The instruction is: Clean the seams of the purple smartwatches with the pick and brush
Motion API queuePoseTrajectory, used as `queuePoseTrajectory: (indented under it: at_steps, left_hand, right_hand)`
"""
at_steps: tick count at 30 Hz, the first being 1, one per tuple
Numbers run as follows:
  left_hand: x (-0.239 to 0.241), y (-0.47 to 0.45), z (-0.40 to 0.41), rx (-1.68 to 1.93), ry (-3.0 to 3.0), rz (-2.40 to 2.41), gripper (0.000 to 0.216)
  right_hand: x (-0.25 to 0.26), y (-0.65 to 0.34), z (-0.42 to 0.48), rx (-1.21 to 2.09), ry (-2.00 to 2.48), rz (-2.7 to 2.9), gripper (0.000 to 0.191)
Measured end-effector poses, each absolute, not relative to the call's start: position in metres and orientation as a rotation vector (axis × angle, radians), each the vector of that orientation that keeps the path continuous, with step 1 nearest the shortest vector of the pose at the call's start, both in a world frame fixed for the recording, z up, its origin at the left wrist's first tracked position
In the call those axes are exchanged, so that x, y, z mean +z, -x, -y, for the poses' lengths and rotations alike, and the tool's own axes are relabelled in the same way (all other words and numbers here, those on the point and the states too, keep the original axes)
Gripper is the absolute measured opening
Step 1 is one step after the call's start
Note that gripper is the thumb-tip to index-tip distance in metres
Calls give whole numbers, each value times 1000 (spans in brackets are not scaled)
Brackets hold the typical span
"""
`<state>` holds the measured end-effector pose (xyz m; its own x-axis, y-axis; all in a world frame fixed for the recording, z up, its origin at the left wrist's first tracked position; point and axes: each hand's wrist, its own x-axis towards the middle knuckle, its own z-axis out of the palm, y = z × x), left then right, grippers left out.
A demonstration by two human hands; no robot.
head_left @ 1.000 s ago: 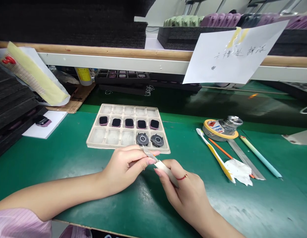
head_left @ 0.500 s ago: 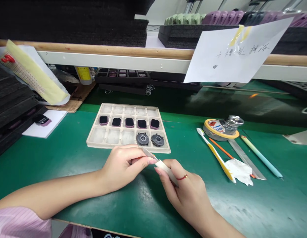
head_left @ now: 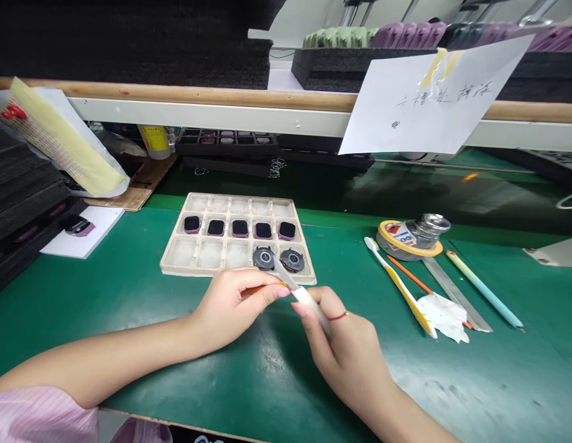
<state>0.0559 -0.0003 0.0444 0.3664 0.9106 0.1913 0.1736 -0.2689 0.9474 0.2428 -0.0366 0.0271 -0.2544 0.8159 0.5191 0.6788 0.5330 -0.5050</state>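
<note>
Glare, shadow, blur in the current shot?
Head view: pale glare on the green table, right of the right hand; head view: an orange reflection on the dark panel; head view: soft, dark shadow on the table under that hand; head view: tray outlines read clearly, but the knife's edge is too small to judge for blur.

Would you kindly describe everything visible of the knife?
The knife has a pale handle and a grey, metal-looking blade. The right hand grips the handle, hiding part of it. The blade slants forward and left toward the tray, beside the orange stick in the left hand; whether they touch is unclear.
</note>
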Motion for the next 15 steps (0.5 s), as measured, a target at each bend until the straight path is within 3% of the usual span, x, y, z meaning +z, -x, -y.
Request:
queuePoseTrajectory:
  at_steps: [6, 15]
  left_hand:
    - [47, -46, 4, 929, -1868, -761, 24]
    - [41, -41, 5, 1040, -2093, -606, 39]
  right_hand:
    - [34, -259, 34, 540, 1062, 1856, 20]
    - [32, -255, 34, 400, 861, 2104, 16]
